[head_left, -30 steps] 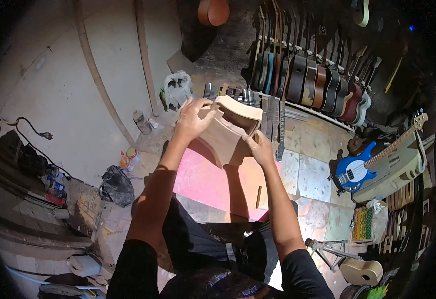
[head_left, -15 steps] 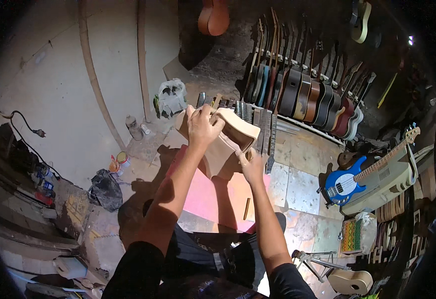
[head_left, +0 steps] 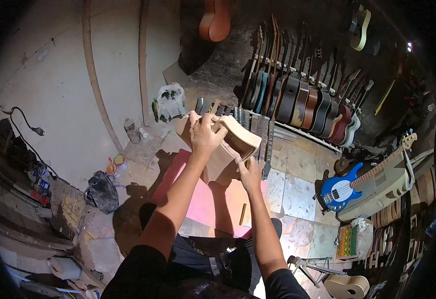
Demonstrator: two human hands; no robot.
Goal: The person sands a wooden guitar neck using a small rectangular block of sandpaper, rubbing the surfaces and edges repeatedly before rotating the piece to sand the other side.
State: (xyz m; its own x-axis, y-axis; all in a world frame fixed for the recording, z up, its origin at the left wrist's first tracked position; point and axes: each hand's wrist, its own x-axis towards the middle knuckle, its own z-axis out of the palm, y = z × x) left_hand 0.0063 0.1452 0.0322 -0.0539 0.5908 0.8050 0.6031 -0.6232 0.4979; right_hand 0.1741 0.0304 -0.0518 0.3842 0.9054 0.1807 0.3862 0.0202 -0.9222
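An unfinished pale wooden guitar body is held up tilted in front of me, its curved side and dark hollow inside showing. My left hand is closed over its near upper edge, fingers bent across the rim. My right hand grips the lower right rim, with the thumb along the edge and the other fingers partly hidden. Below the body lies a pink-topped board with a dark narrow strip on it. My forearms cast shadows over the board.
Wooden necks and clamp-like springs lie just beyond. A rack of guitars lines the back. At right, a blue bass guitar leans on a beige case. A black plastic bag and a tin sit at left.
The view has shifted slightly. Both hands keep their hold on the guitar body, which stays in nearly the same pose.
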